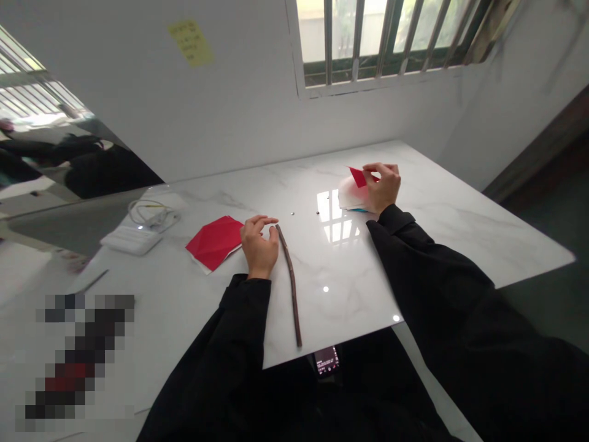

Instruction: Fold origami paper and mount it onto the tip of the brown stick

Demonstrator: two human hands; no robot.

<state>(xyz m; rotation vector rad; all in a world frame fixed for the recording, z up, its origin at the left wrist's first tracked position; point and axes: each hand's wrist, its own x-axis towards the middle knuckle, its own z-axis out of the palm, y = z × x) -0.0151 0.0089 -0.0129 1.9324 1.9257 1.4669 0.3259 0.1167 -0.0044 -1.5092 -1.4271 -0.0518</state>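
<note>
My left hand (258, 244) rests on the white marble table (437, 233), fingers curled together with nothing visible in them. It lies between a folded red paper (215, 241) on its left and a long thin brown stick (289, 282) on its right. My right hand (383, 186) is farther back on the right, pinching a small red piece of paper (358, 177) above a white and pink paper pile (350, 195) with a bit of blue under it.
A white power strip (131, 239) with coiled cable (150, 213) sits at the left. A phone (327, 360) lies under the table's front edge. Wall, yellow note (191, 42) and barred window (381, 37) are behind. A pixelated patch covers the lower left.
</note>
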